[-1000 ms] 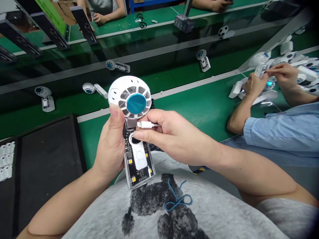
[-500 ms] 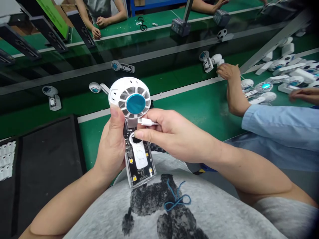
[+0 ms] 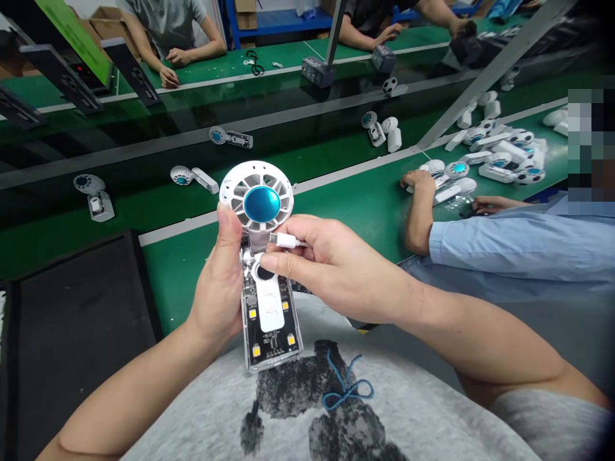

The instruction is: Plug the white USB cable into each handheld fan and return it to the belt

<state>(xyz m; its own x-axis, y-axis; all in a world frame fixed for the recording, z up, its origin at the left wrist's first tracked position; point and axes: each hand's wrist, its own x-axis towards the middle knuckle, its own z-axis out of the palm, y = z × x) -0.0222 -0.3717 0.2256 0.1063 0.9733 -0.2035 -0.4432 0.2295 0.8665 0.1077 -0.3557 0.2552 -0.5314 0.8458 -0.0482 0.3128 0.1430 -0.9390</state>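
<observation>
A handheld fan [image 3: 262, 203] stands nearly upright before me, its white round head on top with a blue centre disc. Its clear handle [image 3: 273, 346] shows a black circuit board, small yellow squares and a white button panel. My left hand [image 3: 216, 275] is wrapped round the fan's left side, thumb against the head. Between the fingers of my right hand [image 3: 341, 269] is a white charging cable plug [image 3: 284, 240], pointing left just below the fan head. My right thumb tip lies at the top of the button panel; whether it presses there, I cannot tell.
Several fans, such as this one [image 3: 96, 198], lie on the green conveyor [image 3: 307, 169] ahead. At the left is a black tray [image 3: 81, 301]. A co-worker's blue sleeve [image 3: 500, 237] and a pile of fans [image 3: 509, 153] are at the right. A metal post [image 3: 485, 83] slants across.
My view has turned, so the background sits further left. The fan head has tilted to show more of its front. Both hands keep their hold.
</observation>
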